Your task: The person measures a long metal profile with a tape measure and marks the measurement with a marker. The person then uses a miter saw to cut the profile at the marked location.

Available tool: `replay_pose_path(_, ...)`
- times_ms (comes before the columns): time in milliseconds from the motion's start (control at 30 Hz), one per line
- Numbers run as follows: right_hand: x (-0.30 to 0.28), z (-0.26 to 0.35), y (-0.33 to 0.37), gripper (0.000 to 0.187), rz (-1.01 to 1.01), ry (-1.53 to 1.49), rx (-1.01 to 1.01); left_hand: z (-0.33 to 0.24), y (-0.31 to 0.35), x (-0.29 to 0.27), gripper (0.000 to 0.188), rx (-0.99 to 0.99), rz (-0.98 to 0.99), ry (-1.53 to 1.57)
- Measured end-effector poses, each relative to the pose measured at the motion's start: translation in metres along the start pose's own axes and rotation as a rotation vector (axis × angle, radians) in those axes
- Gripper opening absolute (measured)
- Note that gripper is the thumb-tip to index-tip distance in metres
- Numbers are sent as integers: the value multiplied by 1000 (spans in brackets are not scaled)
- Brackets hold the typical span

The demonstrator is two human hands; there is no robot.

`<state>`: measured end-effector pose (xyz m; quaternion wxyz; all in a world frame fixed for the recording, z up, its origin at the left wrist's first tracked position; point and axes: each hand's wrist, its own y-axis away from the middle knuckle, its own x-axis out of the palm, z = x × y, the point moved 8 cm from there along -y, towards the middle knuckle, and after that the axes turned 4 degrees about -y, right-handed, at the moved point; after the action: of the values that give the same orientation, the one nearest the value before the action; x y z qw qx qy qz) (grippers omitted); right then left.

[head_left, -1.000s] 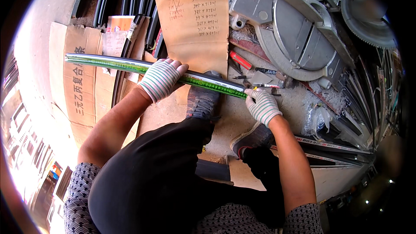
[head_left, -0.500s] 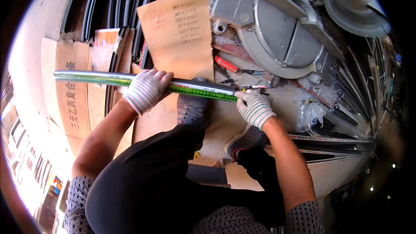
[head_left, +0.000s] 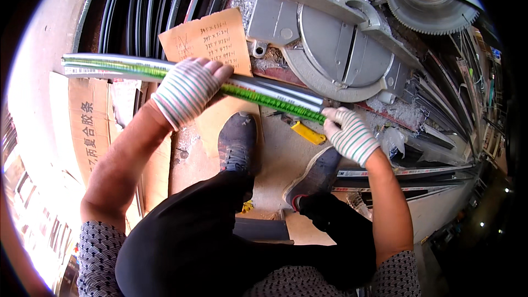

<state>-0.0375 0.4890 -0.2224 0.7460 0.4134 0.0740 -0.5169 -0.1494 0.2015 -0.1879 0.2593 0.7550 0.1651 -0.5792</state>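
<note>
A long, narrow metal profile (head_left: 275, 99), silver and dark with a bright green printed strip along its near side, is held across in front of me, sloping down to the right. Wrapped over it left of the middle is my left hand (head_left: 190, 92), in a white striped knit glove. My right hand (head_left: 352, 136), gloved the same way, grips its right end between thumb and fingers. Whether it is one piece or several together I cannot tell. Below the profile lies a brown cardboard sheet (head_left: 206, 38) with handwriting, partly covered by it.
A grey mitre saw base (head_left: 346, 44) with a large toothed blade (head_left: 432, 8) stands at the far right among metal shavings. Dark profiles (head_left: 148, 11) lie at the far left, more offcuts (head_left: 440, 110) at right. A yellow tool (head_left: 308, 132) lies near my shoes (head_left: 237, 140).
Both hands have carried the profile farther away from me and slightly up in view, and the right hand has shifted to the right. The yellow tool now shows below it.
</note>
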Motion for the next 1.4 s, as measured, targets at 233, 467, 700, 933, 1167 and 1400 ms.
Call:
replay_pose_path(233, -31, 17, -1, 26, -70, 181, -22, 2, -14, -12, 47, -13, -49, 42)
replay_pose_path(467, -29, 17, -3, 27, -71, 213, -9, 5, -15, -5, 45, 3, -69, 62)
replay_pose_path(700, -46, 10, -7, 25, -161, 197, -24, 8, -39, -13, 43, 36, -126, 70)
replay_pose_path(933, -62, -17, -21, 28, -175, 145, 29, 16, -75, -10, 39, 50, -77, 50)
replay_pose_path(1167, -93, -35, -28, 28, -238, 235, -79, 12, -112, -18, 39, 53, -48, -22)
replay_pose_path(1400, -107, -52, -40, 29, -239, 145, -35, 16, -127, -12, 34, 84, -105, 51)
